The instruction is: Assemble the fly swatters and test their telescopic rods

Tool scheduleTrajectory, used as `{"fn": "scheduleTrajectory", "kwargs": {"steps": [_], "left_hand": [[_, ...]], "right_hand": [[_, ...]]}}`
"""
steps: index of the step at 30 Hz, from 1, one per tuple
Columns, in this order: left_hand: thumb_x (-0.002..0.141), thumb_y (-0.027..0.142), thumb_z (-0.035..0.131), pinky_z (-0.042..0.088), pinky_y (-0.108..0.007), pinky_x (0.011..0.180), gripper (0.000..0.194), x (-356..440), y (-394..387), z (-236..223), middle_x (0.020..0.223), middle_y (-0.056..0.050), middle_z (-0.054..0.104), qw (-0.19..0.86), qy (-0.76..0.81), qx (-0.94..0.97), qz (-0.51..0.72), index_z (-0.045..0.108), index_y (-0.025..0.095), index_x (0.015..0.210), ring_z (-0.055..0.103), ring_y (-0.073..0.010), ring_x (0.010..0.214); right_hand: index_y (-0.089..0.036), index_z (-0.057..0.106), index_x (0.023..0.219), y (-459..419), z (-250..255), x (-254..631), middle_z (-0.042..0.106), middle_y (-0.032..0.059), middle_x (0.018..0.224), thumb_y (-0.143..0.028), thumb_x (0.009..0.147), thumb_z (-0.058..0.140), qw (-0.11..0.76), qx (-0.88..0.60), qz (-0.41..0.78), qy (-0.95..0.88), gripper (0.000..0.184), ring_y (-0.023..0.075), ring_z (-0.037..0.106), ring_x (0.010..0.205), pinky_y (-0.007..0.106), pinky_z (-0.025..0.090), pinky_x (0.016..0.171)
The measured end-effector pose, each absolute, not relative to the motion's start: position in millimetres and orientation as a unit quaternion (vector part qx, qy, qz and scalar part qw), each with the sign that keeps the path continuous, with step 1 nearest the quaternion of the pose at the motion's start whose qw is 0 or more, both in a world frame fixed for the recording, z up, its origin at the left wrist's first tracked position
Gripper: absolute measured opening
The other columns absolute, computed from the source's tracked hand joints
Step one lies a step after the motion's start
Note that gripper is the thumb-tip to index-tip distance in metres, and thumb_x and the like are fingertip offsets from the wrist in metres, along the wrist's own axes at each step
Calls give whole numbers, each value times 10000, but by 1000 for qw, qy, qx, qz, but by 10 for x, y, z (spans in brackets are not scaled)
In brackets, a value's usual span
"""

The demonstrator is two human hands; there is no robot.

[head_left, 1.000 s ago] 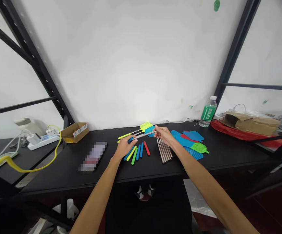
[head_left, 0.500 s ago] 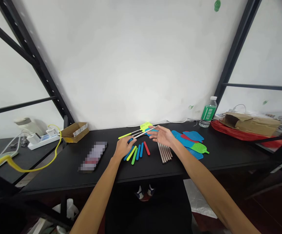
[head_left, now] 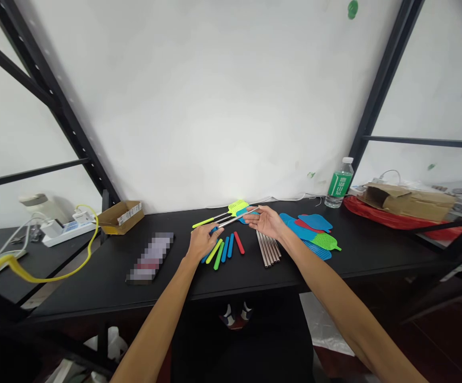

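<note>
My left hand (head_left: 201, 241) is closed on the blue handle end of a thin metal rod (head_left: 236, 218) that slants up to the right over the black table (head_left: 107, 276). My right hand (head_left: 266, 221) is at the rod's far end, palm up with fingers spread, the rod's tip against its fingertips. Under the rod lie several loose coloured handles (head_left: 226, 247) in blue, green, yellow and red. A bundle of bare metal rods (head_left: 268, 249) lies just below my right hand. A yellow swatter (head_left: 223, 213) and a blue one lie behind.
A stack of blue, red and green swatter heads (head_left: 314, 231) lies right of my hands. A blurred flat packet (head_left: 151, 256) and a small cardboard box (head_left: 120, 216) are at the left. A water bottle (head_left: 338, 183), a red bag and cardboard sit far right. Yellow cable and power strip left.
My right hand has let go its pinch on the rod and opened out palm up. The left hand keeps hold of the handle end.
</note>
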State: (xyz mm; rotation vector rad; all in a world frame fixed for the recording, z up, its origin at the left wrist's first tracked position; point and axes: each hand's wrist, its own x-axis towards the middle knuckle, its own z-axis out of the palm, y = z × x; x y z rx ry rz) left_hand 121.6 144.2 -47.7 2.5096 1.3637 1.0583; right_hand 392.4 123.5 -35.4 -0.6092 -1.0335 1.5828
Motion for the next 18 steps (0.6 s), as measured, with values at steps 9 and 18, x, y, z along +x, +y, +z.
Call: {"fn": "scheduleTrajectory", "kwargs": {"steps": [9,18], "left_hand": [[932,509,454,370,-274,651,392,1251,1414,-455,768,-38,702,2,464,820,335,710,239,1057,620,-204,693],[948,506,418,355,-273,639,400,1195,1414,-441,795,-64,701,-21,473,826,304,688,249,1095,642,-241,789]], "right_hand": [[-210,684,1101,1222,-332,3851,746,92,980,-513,896,513,564,-266,639,-451,404,199,707,847,314,536,782],[-189,741,948,1276,-371,3841,720,55,897,-448,707,797,604,-362,475,-528,358,131,650,686,245,497,618]]}}
